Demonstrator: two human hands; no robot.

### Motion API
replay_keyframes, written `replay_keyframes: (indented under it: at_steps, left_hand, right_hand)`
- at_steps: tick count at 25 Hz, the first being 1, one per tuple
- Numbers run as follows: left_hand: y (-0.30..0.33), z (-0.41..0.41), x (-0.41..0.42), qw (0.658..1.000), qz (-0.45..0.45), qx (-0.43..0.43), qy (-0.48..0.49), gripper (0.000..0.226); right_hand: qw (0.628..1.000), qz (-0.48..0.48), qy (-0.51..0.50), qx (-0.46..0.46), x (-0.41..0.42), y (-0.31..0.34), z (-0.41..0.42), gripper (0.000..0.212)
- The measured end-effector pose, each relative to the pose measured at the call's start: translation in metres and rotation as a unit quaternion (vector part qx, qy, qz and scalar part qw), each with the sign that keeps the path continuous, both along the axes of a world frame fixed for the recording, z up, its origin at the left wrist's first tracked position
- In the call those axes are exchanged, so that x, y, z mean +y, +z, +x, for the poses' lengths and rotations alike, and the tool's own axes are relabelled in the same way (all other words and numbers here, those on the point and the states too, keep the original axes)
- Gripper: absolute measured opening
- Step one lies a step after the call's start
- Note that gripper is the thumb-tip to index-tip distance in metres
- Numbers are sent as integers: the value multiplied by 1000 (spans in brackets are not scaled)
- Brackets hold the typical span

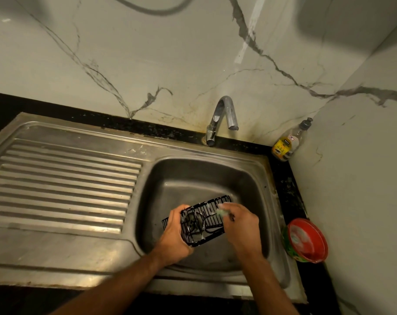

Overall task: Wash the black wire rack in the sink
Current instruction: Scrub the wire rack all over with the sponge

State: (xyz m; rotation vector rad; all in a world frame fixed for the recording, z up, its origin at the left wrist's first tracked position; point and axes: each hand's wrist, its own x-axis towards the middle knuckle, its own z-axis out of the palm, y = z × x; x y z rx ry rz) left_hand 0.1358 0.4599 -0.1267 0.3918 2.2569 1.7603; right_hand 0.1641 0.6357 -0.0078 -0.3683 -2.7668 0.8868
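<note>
- The black wire rack, a small rectangular grid of thin metal bars, is held up over the basin of the stainless steel sink, above the near half of the bowl and clear of the bottom.
- The left hand grips the rack's near-left end, fingers curled round its edge.
- The right hand is at the rack's right side, fingers closed on a pale green scrubbing pad pressed against the wires.
- White suds show across the rack's top bars, so soaping looks well under way.
- The curved chrome tap behind the basin shows no stream; I'd judge rinsing is not yet done.
- The clear soap bottle with a yellow label stands in the corner beyond the basin's far right; a round red tub sits just right of the basin.
- Left to do, by my reckoning: finish scrubbing, rinse, then drain on the ribbed steel draining board left of the basin.
</note>
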Motion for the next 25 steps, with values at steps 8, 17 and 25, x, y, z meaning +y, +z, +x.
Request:
replay_keyframes:
  at_steps: [8,17,25]
  left_hand:
    - [3,0,-1,1000,0,-3,5,102]
    - [4,-1,-2,999,20,-12,22,97]
    - [2,-1,-1,999,3,-1,40,99]
  right_hand:
    - [992,46,113,17,-10,-12,14,28]
    - [992,76,96,2,19,-10,17,26]
    - [978,60,197,-27,-21,0,17,28]
